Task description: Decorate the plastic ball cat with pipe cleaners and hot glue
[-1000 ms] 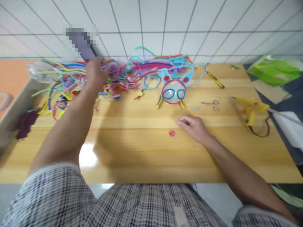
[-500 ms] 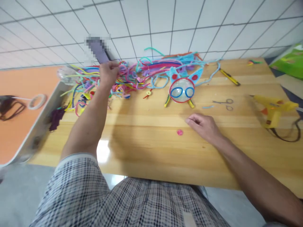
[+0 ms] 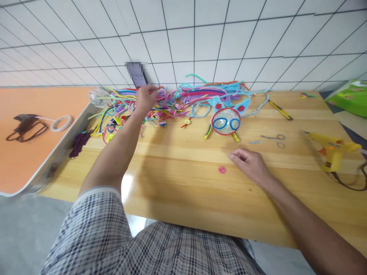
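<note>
My left hand (image 3: 146, 98) reaches over a tangled pile of coloured pipe cleaners (image 3: 168, 110) by the wall, close below a phone (image 3: 139, 78) that leans there. Its fingers are pinched together, and what they hold, if anything, is hidden. On the wooden table rests my right hand (image 3: 249, 163), fingers curled closed with nothing showing in them. Just left of it lies a small pink disc (image 3: 222, 169). Behind stands a cat-like figure (image 3: 226, 121) with a clear round body, a red rim, blue eye rings, light-blue ears and yellow feet.
Scissors (image 3: 273, 139) and a short blue piece (image 3: 255, 142) lie right of the figure. Farther right are a yellow glue gun (image 3: 332, 151) with a cord and a yellow cutter knife (image 3: 281, 110). An orange surface (image 3: 34, 160) adjoins the table at left.
The view has shifted, so everything sits a little lower and farther right. Against the table, both hands stay in about the same place.
</note>
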The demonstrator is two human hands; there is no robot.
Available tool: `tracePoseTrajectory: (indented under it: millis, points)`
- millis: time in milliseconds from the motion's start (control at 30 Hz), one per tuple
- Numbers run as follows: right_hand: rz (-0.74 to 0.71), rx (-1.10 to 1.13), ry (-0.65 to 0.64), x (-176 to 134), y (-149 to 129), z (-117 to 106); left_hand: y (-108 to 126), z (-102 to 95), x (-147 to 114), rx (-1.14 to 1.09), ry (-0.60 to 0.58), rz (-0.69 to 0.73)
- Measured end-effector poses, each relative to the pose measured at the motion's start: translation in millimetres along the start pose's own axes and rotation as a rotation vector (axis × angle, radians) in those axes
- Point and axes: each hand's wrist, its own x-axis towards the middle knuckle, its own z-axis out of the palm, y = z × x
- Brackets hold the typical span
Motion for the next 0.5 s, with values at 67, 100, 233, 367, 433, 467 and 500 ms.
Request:
tracePoseTrajectory:
  millis: [67, 100, 233, 367, 433, 467, 500]
  points:
    - [-0.004, -0.003, 0.0, 0, -1, 0, 6, 3.4, 7, 0.001, -0.002, 0.055]
    - [-0.005, -0.004, 0.002, 0, -2, 0, 8, 5.3, 11, -0.007, -0.008, 0.079]
    - [0.008, -0.001, 0.003, 0, -4, -1, 23, 17.1, 18, -0.024, -0.049, 0.175]
    - [0.015, 0.008, -0.009, -1, -5, -1, 49, 32.6, -7, 0.0, -0.142, 0.264]
    - [0.029, 0.004, -0.009, -2, -4, -2, 64, 31.9, -22, -0.002, -0.255, 0.323]
    - [0.038, -0.002, -0.008, -2, -3, -3, 70, 26.9, -26, -0.025, -0.309, 0.351]
    - [0.045, -0.008, -0.01, -2, -3, -3, 74, 18.5, -26, -0.048, -0.343, 0.377]
